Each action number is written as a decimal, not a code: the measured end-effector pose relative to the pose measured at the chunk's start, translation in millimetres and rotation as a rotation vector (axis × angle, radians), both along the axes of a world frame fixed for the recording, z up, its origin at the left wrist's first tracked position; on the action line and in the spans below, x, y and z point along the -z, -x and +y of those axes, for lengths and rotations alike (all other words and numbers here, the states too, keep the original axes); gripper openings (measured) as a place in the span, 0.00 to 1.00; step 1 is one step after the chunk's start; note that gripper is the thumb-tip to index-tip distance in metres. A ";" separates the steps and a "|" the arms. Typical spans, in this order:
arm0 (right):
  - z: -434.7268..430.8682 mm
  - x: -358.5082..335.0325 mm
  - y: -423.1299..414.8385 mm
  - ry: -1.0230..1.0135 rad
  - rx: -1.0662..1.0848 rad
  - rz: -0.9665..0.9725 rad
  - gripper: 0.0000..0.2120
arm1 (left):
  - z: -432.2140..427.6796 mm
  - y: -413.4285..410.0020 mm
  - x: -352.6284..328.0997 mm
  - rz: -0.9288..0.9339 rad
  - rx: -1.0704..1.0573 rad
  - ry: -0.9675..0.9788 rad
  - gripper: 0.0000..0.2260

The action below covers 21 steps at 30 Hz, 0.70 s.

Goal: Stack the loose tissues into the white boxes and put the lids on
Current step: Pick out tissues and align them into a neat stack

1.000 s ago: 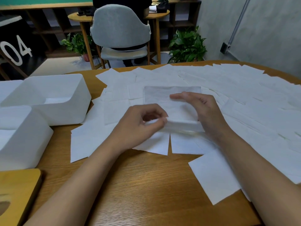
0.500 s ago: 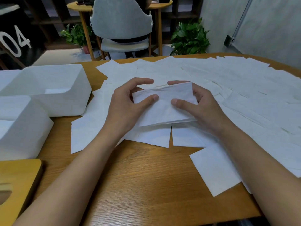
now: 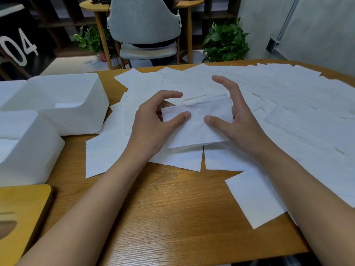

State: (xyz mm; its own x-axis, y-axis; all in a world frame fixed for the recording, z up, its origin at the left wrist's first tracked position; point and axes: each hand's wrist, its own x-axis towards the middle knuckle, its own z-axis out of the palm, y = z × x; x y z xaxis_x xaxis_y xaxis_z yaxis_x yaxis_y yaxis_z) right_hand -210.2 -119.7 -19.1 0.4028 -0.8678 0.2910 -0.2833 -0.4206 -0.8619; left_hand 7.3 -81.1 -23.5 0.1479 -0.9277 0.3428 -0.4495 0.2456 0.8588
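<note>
Pinching the folded tissue [image 3: 196,129] at its left corner with the left hand [image 3: 153,121], thumb on top, forefinger arched clear above. Resting the right hand [image 3: 242,121] against the opposite edge, thumb on the sheet, fingers straight and lifted off; cannot tell whether anything underneath grips it. Holding it just above the loose tissues [image 3: 288,116] covering the far and right parts of the table [image 3: 172,208].

Judged step: squaring up one piece before boxing it, early in the task, with nearly every sheet unpacked. Next move calls for carrying it left, flat and uncrumpled, and lowering it into the far box [image 3: 80,120].

Far box open, a pale patch on its floor, tissue or bare bottom unclear. Near box [image 3: 34,150] open too, inside out of view. Wooden lid [image 3: 23,212] at the near left corner, on neither box.
</note>
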 end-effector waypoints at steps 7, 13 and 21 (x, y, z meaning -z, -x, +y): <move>-5.8 1.2 4.6 -0.037 0.030 -0.154 0.33 | 2.0 2.7 -4.9 0.159 0.045 -0.158 0.20; -6.2 1.6 6.8 -0.145 -0.103 -0.196 0.20 | 2.3 0.5 -2.6 0.135 0.043 -0.093 0.20; -17.5 12.4 11.1 -0.099 0.102 -0.154 0.18 | 7.6 3.0 -1.4 -0.402 0.188 0.136 0.13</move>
State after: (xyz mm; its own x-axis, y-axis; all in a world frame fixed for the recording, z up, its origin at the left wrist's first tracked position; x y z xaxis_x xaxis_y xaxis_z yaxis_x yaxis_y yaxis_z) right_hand -221.3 -137.2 -31.5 0.2689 -0.9292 0.2537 -0.1820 -0.3076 -0.9339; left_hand 4.3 -73.5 -22.1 -0.1883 -0.8682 0.4592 -0.6772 0.4534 0.5795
